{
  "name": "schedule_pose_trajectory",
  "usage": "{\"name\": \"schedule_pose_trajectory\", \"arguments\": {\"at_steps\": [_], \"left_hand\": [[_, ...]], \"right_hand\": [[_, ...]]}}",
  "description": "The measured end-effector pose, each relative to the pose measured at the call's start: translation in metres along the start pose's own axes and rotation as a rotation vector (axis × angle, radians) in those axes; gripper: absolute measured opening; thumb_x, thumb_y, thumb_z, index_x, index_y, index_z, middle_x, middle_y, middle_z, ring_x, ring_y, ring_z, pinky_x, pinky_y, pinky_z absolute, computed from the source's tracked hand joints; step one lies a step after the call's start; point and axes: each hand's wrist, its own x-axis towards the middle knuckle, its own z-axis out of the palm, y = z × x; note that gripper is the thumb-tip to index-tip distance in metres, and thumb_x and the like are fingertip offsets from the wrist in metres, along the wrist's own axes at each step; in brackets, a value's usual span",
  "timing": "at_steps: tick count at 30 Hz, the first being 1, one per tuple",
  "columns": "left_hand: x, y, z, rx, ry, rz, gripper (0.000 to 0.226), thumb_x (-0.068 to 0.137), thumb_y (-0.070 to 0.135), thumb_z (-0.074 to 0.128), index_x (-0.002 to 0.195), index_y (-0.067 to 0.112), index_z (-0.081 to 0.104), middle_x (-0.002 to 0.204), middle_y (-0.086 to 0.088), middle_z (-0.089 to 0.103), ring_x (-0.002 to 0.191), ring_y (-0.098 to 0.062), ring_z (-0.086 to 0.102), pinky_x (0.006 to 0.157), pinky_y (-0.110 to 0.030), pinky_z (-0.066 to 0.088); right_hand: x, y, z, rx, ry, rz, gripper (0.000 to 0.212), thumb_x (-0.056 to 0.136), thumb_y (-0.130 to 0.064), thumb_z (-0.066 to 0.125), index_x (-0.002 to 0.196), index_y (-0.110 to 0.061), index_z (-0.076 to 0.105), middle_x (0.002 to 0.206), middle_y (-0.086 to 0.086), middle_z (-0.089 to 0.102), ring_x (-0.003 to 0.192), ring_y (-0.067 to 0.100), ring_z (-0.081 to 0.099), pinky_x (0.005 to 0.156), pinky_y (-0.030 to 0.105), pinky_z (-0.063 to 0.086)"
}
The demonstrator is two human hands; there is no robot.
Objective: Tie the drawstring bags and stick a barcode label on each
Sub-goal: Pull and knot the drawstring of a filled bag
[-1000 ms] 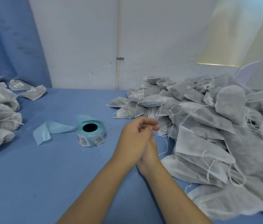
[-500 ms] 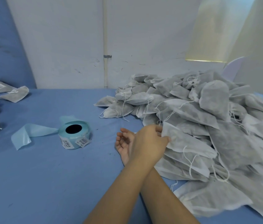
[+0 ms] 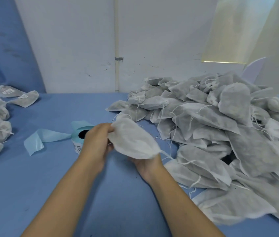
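Fresh bag lifted for tying

Over the blue cloth-covered bench (image 3: 49, 177), beside the big heap of untied grey fabric bags (image 3: 221, 134), I hold one pale grey drawstring bag (image 3: 133, 139). My left hand (image 3: 97, 142) pinches its mouth to find the strings. My right hand (image 3: 147, 163) cradles it underneath, grip hidden, I cannot tell. The turquoise label roll (image 3: 82, 134) waits close by.

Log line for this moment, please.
stage: bag in hand | left hand: pinches bag end | right hand: under bag, fingers hidden | label roll: behind left hand
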Motion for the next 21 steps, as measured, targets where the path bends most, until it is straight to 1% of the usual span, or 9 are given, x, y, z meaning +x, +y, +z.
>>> {"name": "schedule_pose_trajectory", "arguments": {"at_steps": [2, 4, 7, 9, 11, 13, 16, 18, 21], "left_hand": [[0.005, -0.008, -0.017, 0.069, 0.050, 0.011, 0.013, 0.086, 0.005, 0.046, 0.087, 0.005, 0.059, 0.081, -0.009, 0.055, 0.076, -0.019, 0.053, 0.062, -0.028, 0.042], [0.009, -0.013, -0.027, 0.129, 0.087, 0.045, 0.012, 0.087, 0.008, 0.049, 0.087, 0.000, 0.059, 0.085, -0.010, 0.055, 0.080, -0.020, 0.049, 0.069, -0.033, 0.039], [0.012, -0.015, -0.028, 0.144, 0.180, 0.110, 0.011, 0.088, 0.013, 0.059, 0.091, 0.008, 0.068, 0.094, -0.006, 0.069, 0.084, -0.020, 0.061, 0.077, -0.032, 0.049], [0.011, -0.014, -0.023, 0.112, 0.204, 0.118, 0.009, 0.088, 0.018, 0.063, 0.093, 0.012, 0.067, 0.098, -0.007, 0.070, 0.091, -0.021, 0.065, 0.081, -0.033, 0.053], [0.009, -0.013, -0.017, -0.082, 0.134, 0.053, 0.019, 0.090, 0.023, 0.064, 0.097, 0.006, 0.065, 0.096, -0.010, 0.071, 0.089, -0.022, 0.069, 0.080, -0.035, 0.057], [0.005, -0.015, -0.012, -0.283, 0.043, -0.016, 0.022, 0.092, 0.029, 0.060, 0.093, 0.007, 0.062, 0.080, -0.004, 0.073, 0.074, -0.015, 0.071, 0.064, -0.029, 0.059], [-0.003, -0.028, -0.007, -0.067, -0.035, -0.087, 0.029, 0.091, 0.043, 0.057, 0.089, 0.014, 0.064, 0.073, 0.002, 0.072, 0.066, -0.012, 0.070, 0.055, -0.027, 0.055], [-0.008, -0.039, -0.004, 0.036, -0.064, -0.136, 0.030, 0.092, 0.039, 0.057, 0.090, 0.012, 0.067, 0.070, -0.001, 0.073, 0.065, -0.016, 0.070, 0.053, -0.024, 0.054], [-0.009, -0.046, -0.006, 0.015, -0.053, -0.178, 0.021, 0.094, 0.022, 0.059, 0.097, 0.002, 0.064, 0.071, -0.006, 0.074, 0.066, -0.017, 0.072, 0.055, -0.022, 0.056]], "right_hand": [[-0.001, -0.004, 0.002, -0.108, -0.068, 0.033, 0.047, 0.093, -0.044, 0.045, 0.059, -0.016, 0.062, 0.062, 0.003, 0.060, 0.057, 0.018, 0.060, 0.049, 0.021, 0.040], [-0.003, -0.008, 0.005, -0.188, -0.162, 0.054, 0.054, 0.083, -0.061, 0.051, 0.053, -0.017, 0.058, 0.058, 0.004, 0.059, 0.053, 0.020, 0.056, 0.048, 0.021, 0.036], [-0.008, -0.006, 0.009, -0.339, -0.207, 0.056, 0.063, 0.073, -0.055, 0.063, 0.094, 0.004, 0.063, 0.099, 0.029, 0.062, 0.089, 0.045, 0.056, 0.077, 0.044, 0.042], [-0.010, -0.004, 0.010, -0.350, -0.212, 0.032, 0.074, 0.072, -0.039, 0.065, 0.117, 0.018, 0.049, 0.111, 0.032, 0.056, 0.101, 0.046, 0.053, 0.088, 0.050, 0.040], [-0.011, -0.004, 0.009, -0.277, -0.189, -0.022, 0.060, 0.080, -0.021, 0.063, 0.119, 0.021, 0.047, 0.108, 0.025, 0.058, 0.100, 0.034, 0.057, 0.087, 0.043, 0.045], [-0.009, -0.004, 0.005, -0.130, -0.114, -0.093, 0.034, 0.090, -0.011, 0.058, 0.114, 0.013, 0.055, 0.105, 0.019, 0.063, 0.097, 0.027, 0.061, 0.089, 0.040, 0.049], [-0.002, -0.004, 0.003, -0.102, 0.066, -0.248, 0.005, 0.095, -0.010, 0.054, 0.098, -0.011, 0.059, 0.090, 0.006, 0.065, 0.081, 0.018, 0.060, 0.070, 0.026, 0.053], [0.000, -0.003, 0.004, -0.114, 0.127, -0.285, 0.005, 0.095, -0.010, 0.054, 0.095, -0.014, 0.056, 0.081, 0.001, 0.065, 0.075, 0.014, 0.061, 0.062, 0.022, 0.052], [-0.001, 0.000, 0.006, -0.178, 0.161, -0.289, 0.004, 0.097, -0.011, 0.053, 0.094, -0.012, 0.056, 0.076, -0.001, 0.066, 0.071, 0.011, 0.063, 0.061, 0.021, 0.053]]}}
